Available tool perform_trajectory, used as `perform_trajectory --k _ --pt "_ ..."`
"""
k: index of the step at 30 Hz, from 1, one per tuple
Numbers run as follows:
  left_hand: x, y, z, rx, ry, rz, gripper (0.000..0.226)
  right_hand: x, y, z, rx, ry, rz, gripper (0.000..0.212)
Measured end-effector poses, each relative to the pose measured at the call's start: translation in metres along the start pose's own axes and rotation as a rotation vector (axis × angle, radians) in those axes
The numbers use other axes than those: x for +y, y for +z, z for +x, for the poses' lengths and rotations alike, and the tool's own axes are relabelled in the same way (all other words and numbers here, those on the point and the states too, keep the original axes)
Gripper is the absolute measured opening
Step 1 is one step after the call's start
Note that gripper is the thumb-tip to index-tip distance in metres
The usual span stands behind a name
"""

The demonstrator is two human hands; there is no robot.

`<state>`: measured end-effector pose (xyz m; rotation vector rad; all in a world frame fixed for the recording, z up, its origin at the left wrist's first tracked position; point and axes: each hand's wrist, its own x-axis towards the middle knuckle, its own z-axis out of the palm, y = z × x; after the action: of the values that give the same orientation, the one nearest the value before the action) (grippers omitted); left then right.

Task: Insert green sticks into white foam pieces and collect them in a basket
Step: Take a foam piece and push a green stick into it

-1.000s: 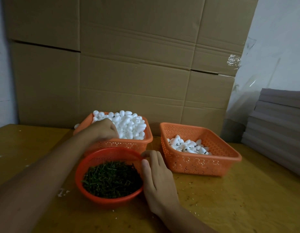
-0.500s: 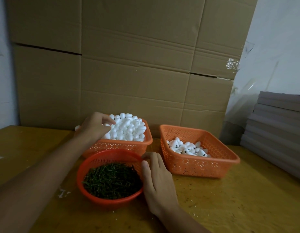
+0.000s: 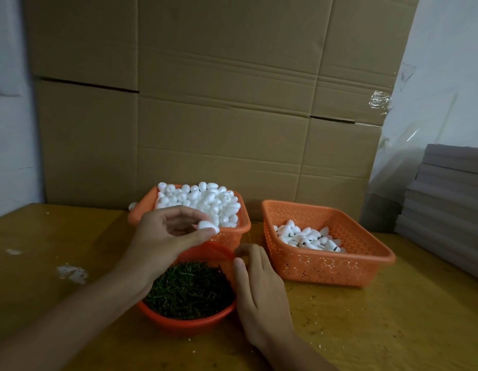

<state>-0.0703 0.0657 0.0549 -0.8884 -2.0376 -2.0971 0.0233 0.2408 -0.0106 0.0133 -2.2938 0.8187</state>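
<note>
While the left hand point(image 3: 165, 236) pinches one foam piece point(image 3: 205, 225) above the round stick basket point(image 3: 189, 321), a loose grip could drop it among the green sticks point(image 3: 189, 290); the right hand point(image 3: 262, 293) rests spread on the worktop point(image 3: 366, 330).

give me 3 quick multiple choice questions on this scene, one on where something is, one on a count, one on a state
1. Where is the round bowl of green sticks?
A. nearest the person, in front of the full foam basket
B. inside the right basket
C. on the grey stack

2. How many orange containers are on the table?
A. one
B. two
C. three

3. What is the left hand doing?
A. lying flat
B. pinching a white foam piece
C. gripping a stick

Answers:
1 A, it sits before the full foam basket.
2 C, bowl plus two square baskets, including the right basket.
3 B, foam shows between its fingers.
</note>
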Motion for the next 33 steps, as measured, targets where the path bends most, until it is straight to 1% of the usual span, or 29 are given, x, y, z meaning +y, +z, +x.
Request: perform_trajectory --k 3,5,9,12,14,18,20,23,26,33 --pt "-0.002 -0.001 -0.015 -0.016 -0.025 -0.026 0.027 0.0 -0.001 0.0 -0.019 0.014 0.004 0.059" --pt "-0.002 -0.003 -0.022 -0.006 -0.005 -0.034 0.028 0.0 -0.001 0.0 -0.031 0.012 0.006 0.057" --pt "-0.005 -0.004 -0.032 -0.031 0.061 0.037 0.026 0.001 -0.004 -0.001 -0.032 0.023 0.017 0.052" --pt "-0.01 -0.003 -0.041 -0.074 0.084 0.165 0.023 0.0 -0.005 -0.001 -0.045 0.021 0.052 0.048" --pt "-0.014 -0.001 -0.043 -0.119 0.11 0.28 0.028 0.0 -0.006 -0.002 -0.062 0.012 0.055 0.049" --pt "-0.014 0.003 -0.048 -0.182 0.191 0.391 0.03 0.0 -0.006 -0.005 -0.086 -0.02 0.027 0.05" --pt "-0.014 0.004 -0.048 -0.182 0.23 0.452 0.038 0.0 -0.006 -0.005 -0.102 -0.044 0.006 0.05" --pt "-0.014 0.001 -0.047 -0.124 0.274 0.535 0.03 -0.002 -0.006 -0.003 -0.12 -0.059 0.004 0.05" --pt "-0.017 0.001 -0.047 -0.138 0.249 0.504 0.044 -0.004 -0.005 -0.004 -0.125 -0.06 0.015 0.05" --pt "-0.019 0.001 -0.049 -0.126 0.248 0.438 0.045 -0.005 -0.006 -0.004 -0.135 -0.065 0.024 0.05"
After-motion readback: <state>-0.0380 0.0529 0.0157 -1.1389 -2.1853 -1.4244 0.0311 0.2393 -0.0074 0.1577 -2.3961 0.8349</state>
